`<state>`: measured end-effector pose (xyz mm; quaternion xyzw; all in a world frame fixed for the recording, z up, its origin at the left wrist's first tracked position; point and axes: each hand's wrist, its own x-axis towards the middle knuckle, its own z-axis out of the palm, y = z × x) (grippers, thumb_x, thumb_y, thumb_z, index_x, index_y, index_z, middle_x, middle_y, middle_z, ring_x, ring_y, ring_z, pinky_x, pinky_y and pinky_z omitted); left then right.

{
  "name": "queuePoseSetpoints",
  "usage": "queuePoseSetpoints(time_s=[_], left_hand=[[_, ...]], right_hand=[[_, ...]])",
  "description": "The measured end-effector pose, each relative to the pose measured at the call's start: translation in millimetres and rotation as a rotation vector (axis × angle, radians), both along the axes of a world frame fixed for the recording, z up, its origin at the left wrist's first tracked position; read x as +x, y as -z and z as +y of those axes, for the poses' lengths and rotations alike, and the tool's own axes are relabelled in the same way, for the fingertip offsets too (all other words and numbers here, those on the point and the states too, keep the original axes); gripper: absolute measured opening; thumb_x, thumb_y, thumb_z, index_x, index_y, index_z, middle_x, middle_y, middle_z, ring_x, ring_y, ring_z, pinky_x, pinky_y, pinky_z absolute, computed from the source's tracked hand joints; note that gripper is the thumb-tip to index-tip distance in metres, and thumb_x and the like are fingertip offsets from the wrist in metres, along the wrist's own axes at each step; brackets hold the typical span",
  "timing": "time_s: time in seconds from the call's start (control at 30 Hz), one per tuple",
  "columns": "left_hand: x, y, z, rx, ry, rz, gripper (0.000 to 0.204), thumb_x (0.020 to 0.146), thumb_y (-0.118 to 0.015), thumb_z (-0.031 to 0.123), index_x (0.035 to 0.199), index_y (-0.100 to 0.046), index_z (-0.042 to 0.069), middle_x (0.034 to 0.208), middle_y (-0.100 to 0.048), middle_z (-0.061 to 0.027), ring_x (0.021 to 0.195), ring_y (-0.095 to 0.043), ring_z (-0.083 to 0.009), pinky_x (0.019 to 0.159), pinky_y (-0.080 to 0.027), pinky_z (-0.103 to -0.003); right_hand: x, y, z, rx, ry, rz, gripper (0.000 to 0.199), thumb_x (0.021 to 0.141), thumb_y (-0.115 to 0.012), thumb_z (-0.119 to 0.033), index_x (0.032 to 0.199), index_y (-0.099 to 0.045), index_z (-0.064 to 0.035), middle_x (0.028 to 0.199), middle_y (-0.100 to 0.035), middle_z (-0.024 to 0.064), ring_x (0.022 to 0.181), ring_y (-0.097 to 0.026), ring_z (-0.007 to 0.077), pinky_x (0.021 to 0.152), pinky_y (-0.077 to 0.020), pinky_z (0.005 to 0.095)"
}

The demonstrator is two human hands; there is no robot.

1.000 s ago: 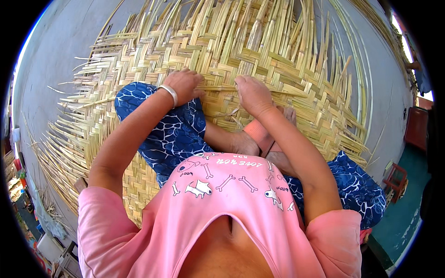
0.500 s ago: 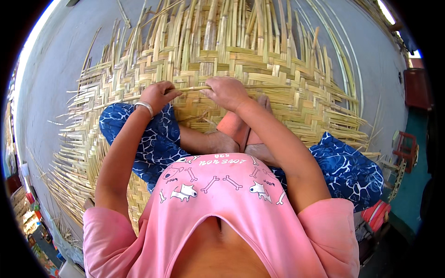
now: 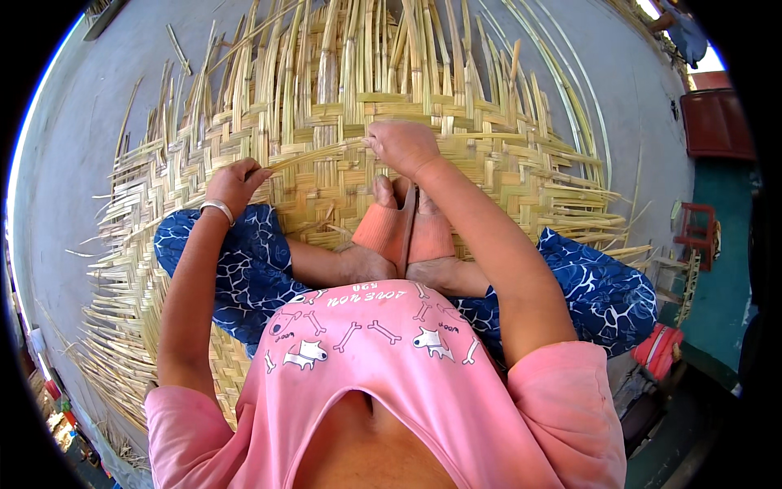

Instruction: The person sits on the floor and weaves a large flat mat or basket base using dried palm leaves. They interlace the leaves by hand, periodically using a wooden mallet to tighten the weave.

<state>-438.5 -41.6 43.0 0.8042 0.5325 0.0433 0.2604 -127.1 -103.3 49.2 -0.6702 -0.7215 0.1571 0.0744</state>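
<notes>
Near edge first: pink shirt (image 3: 366, 342) fills the bottom and hides the lap; blue patterned trousers (image 3: 599, 281) cover part of the woven mat (image 3: 314, 208), so the weave underneath can't be checked; feet sit together on the mat with orange straps (image 3: 381, 230) across them, soles not visible. Past the feet, both hands are on a pale strip (image 3: 316, 153) lying crosswise over the mat; left hand (image 3: 233, 186) pinches it thumb against fingers, at the left knee; right hand (image 3: 403, 145) is curled round it farther out, back of the hand up, fingertips mostly hidden. Step in hand, my read: working a cross strip into the weave; next move calls for keeping it straight and seating it against the finished rows, without snagging the upright ends. Can't tell if it's one strip or two stacked, nor how much of it is already threaded right of the right hand; it blends into the weave there. Beyond: unwoven ends (image 3: 326, 61) fan out, tips cut off at the top; loose green strips (image 3: 562, 73) on grey floor (image 3: 639, 106); red chair (image 3: 695, 228) off right, partly blocked; blue shape (image 3: 688, 37) at the upper-right rim, too cropped to identify.
</notes>
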Motion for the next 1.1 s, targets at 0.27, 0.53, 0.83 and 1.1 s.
queuePoseSetpoints(time_s=[0.27, 0.53, 0.83, 1.1], left_hand=[[-38.8, -17.0, 27.1, 0.114, 0.031, 0.19, 0.035, 0.084, -0.057, 0.045, 0.081, -0.066, 0.011, 0.081, -0.065, -0.0105, 0.078, -0.062, -0.0327, 0.068, -0.048, -0.044], [-87.7, 13.5, 58.2, -0.146, 0.011, 0.116, 0.031, 0.08, -0.063, 0.04, 0.087, -0.069, 0.01, 0.084, -0.067, -0.0134, 0.08, -0.063, -0.0312, 0.071, -0.049, -0.04], [-69.7, 29.6, 159.9, 0.141, -0.405, -0.081, 0.042, 0.08, -0.066, 0.029, 0.113, -0.059, 0.003, 0.104, -0.065, -0.0178, 0.099, -0.06, -0.0338, 0.086, -0.047, -0.039], [-36.6, 21.0, 215.1, 0.162, -0.373, 0.175, 0.036, 0.08, -0.065, 0.023, 0.113, -0.06, 0.011, 0.123, -0.054, -0.0139, 0.113, -0.051, -0.0336, 0.093, -0.044, -0.041]], right_hand=[[23.5, 5.1, 2.2, -0.079, 0.04, -0.091, 0.026, 0.086, -0.055, -0.035, 0.085, -0.06, -0.0104, 0.082, -0.064, 0.0149, 0.079, -0.061, 0.0363, 0.065, -0.0466, 0.0483], [-4.0, 2.5, 10.1, -0.273, -0.092, -0.142, 0.026, 0.086, -0.056, -0.032, 0.085, -0.063, -0.0068, 0.083, -0.064, 0.0165, 0.08, -0.06, 0.037, 0.072, -0.0467, 0.0471], [-56.3, 0.9, 29.6, -0.131, -0.161, 0.081, 0.024, 0.086, -0.056, -0.029, 0.088, -0.063, -0.0065, 0.088, -0.062, 0.0143, 0.083, -0.059, 0.0345, 0.073, -0.0463, 0.0441], [-96.6, 36.6, 32.3, -0.035, -0.022, 0.087, 0.023, 0.083, -0.058, -0.03, 0.078, -0.058, -0.0073, 0.08, -0.061, 0.0138, 0.075, -0.059, 0.0347, 0.066, -0.0466, 0.046]])
